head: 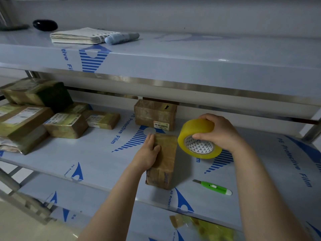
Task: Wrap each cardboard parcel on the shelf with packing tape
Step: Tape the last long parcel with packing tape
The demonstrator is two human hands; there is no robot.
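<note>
A small brown cardboard parcel [165, 162] lies on the middle shelf [97, 159], near its front edge. My left hand [147, 153] rests flat on the parcel's left top, fingers together, pressing it down. My right hand [220, 133] holds a roll of yellowish packing tape [198, 138] just to the right of the parcel and above the shelf. I cannot tell whether a strip runs from the roll to the parcel. Another cardboard parcel [155, 114] with a barcode label stands behind, at the back of the shelf.
A pile of several taped parcels [43, 115] fills the shelf's left end. A green utility knife [214, 187] lies to the right of the parcel near the front edge. The upper shelf [173, 56] carries a stack of papers [78, 36], a marker [121, 38] and a black object [45, 25].
</note>
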